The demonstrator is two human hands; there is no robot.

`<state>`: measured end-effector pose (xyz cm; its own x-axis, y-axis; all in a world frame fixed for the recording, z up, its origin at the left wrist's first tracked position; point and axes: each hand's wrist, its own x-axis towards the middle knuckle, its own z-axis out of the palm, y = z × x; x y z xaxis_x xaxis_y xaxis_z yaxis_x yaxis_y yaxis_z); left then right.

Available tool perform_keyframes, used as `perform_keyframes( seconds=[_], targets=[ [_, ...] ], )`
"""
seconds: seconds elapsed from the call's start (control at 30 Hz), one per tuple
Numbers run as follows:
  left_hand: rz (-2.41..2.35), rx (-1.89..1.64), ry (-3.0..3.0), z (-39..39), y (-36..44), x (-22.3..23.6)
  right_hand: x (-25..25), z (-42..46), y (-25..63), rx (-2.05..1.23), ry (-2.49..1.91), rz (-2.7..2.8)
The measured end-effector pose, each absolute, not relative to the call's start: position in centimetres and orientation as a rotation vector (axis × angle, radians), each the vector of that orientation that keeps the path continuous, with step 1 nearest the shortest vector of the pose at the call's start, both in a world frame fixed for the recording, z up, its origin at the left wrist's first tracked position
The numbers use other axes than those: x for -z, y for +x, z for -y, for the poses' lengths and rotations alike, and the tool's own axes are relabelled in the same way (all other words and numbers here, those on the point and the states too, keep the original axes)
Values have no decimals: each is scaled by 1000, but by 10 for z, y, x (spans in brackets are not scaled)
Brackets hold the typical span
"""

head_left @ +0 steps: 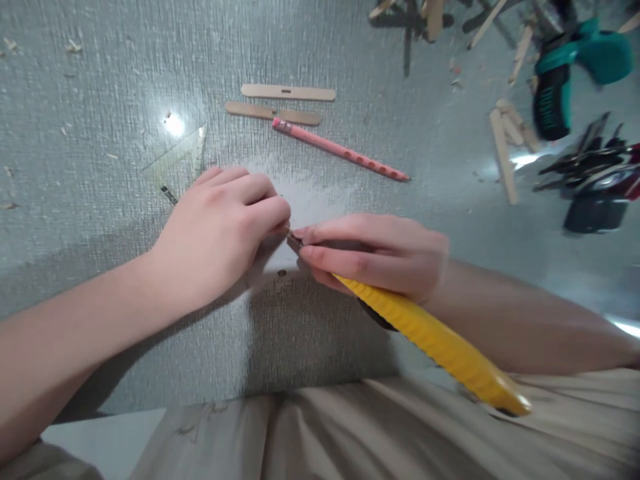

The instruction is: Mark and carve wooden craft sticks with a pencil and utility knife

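My right hand (pixel 375 253) grips a yellow utility knife (pixel 430 333) low down near its blade, with the long handle slanting back toward my lap. The fingertips are pinched around the short metal blade end. My left hand (pixel 225 220) is closed just left of the blade tip, its fingers curled down at the surface. A tiny pale edge shows between the two hands, but what the left fingers hold is hidden. Beyond the hands lie two craft sticks (pixel 295 93), each with a small notch or slot in its middle, and a pink pencil (pixel 345 152).
Left of the pencil is a clear set square (pixel 199 150) on the textured grey table (pixel 150 360). At the right lie several loose craft sticks (pixel 504 157), a teal-and-black tool (pixel 555 87) and dark-handled tools (pixel 597 208). Wood shavings (pixel 74 47) are scattered about.
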<state>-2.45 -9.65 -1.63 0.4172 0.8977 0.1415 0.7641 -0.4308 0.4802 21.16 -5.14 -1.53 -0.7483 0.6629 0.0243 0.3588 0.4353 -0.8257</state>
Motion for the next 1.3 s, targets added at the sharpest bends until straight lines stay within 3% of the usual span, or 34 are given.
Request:
perform_keyframes(
  seconds=[0.27, 0.53, 1.17, 1.3],
  targets=[
    [-1370, -479, 2218, 90, -25, 13, -1, 46, 210, -1449, -835, 2527],
    [-1349, -487, 2253, 89, -25, 13, 11, 55, 209, -1208, -856, 2471],
    [-1372, -508, 2282, 92, -25, 16, 3, 43, 213, -1299, -734, 2531],
    [-1360, -520, 2354, 93, -26, 19, 16, 41, 212, -998, -498, 2587]
  ],
)
